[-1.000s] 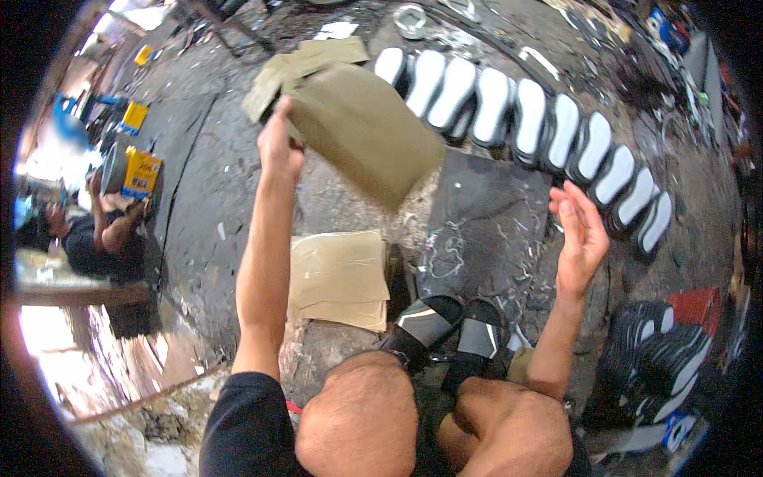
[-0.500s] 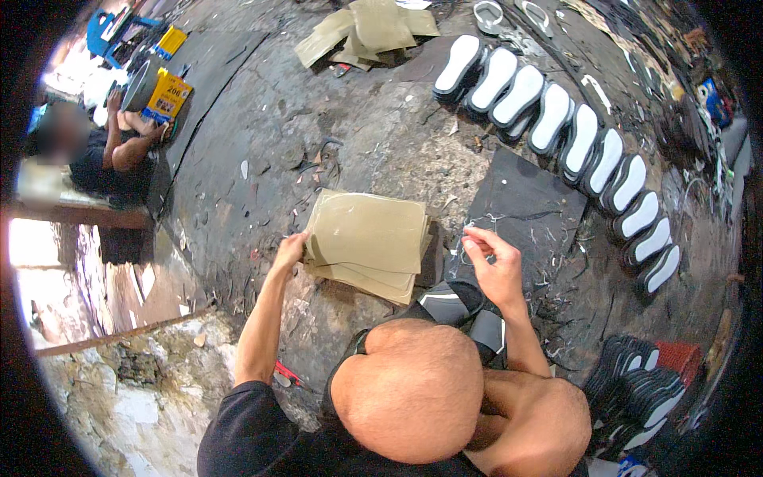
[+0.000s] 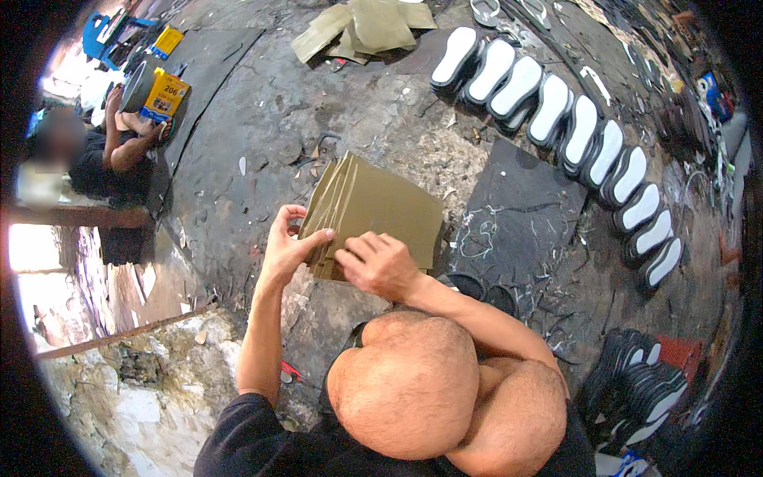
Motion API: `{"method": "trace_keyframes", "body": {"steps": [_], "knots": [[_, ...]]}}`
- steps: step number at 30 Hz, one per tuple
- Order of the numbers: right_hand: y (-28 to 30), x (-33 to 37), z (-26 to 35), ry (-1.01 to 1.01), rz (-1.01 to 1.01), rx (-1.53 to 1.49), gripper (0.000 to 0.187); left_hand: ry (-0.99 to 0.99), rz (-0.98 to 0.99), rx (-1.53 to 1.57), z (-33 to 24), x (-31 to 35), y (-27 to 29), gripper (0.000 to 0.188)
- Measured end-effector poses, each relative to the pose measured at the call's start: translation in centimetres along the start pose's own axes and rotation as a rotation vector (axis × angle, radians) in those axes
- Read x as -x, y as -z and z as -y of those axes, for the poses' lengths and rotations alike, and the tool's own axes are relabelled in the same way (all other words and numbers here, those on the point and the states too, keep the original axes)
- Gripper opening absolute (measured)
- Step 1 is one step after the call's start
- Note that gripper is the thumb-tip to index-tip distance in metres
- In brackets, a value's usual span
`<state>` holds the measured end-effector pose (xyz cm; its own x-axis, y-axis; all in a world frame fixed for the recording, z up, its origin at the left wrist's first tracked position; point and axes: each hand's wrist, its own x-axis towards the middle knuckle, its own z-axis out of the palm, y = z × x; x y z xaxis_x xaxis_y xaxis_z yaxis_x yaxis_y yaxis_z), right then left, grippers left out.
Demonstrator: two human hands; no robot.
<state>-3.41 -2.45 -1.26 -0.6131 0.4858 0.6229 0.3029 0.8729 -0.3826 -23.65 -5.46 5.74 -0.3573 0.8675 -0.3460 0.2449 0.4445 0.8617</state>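
Note:
A stack of thin olive-brown sheets point(image 3: 389, 211) lies in front of my knees, its left edges fanned out and lifted. My left hand point(image 3: 288, 248) grips the stack by its left side, thumb on top and fingers around the edge. Over the lower part of the stack is my right hand point(image 3: 380, 264), its fingers curled in and slightly blurred. Whatever sits between those fingers, if anything, is hidden. Partly covered by my right forearm, dark footwear pieces point(image 3: 467, 285) rest beside the stack.
White-topped sole pieces point(image 3: 576, 135) form a curved row at the right. A black sheet point(image 3: 520, 207) with loose threads lies nearer. More olive sheets point(image 3: 381, 28) are at the far side, stacked dark soles point(image 3: 644, 381) at lower right. Another person point(image 3: 119, 155) sits at left by a yellow box point(image 3: 165, 94).
My right hand has moved left from beside the stack to over it. The stack has turned, its left edges now fanned upward, and my left hand has shifted its grip with the thumb on top.

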Motion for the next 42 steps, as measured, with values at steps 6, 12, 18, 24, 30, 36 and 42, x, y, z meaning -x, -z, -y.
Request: {"method": "trace_keyframes", "body": {"steps": [6,12,18,24,30,36,42], "knots": [[-0.6,0.4,0.2,0.104,-0.077,0.039,0.02,0.13,0.095,0.093,-0.6,0.0,0.2,0.055],[-0.6,0.4,-0.2,-0.644,-0.167,-0.201,0.015,0.041,0.1,0.113,-0.2,-0.5,0.2,0.08],[6.1,21.5,-14.5,-1.531,-0.966,-0.191,0.017,0.095,0.071,0.106,6.7,-2.7,3.0,0.073],[10.0,9.3,-6.0,-0.808,-0.105,-0.187,0.025,0.115,0.017,0.031,5.8,-0.6,1.8,0.078],[0.1,-1.3,-0.5,-0.298,0.293,-0.092,0.075,-0.17,0.003,-0.294,2.3,-0.2,-1.4,0.094],[1.0,0.3,-3.2,-0.802,0.479,-0.479,0.055,-0.252,-0.051,-0.368,1.3,0.0,-1.4,0.084],[7.1,17.5,-13.1,-0.99,0.242,-0.588,0.035,-0.145,-0.024,-0.279,4.2,-3.4,-0.8,0.056]]}}
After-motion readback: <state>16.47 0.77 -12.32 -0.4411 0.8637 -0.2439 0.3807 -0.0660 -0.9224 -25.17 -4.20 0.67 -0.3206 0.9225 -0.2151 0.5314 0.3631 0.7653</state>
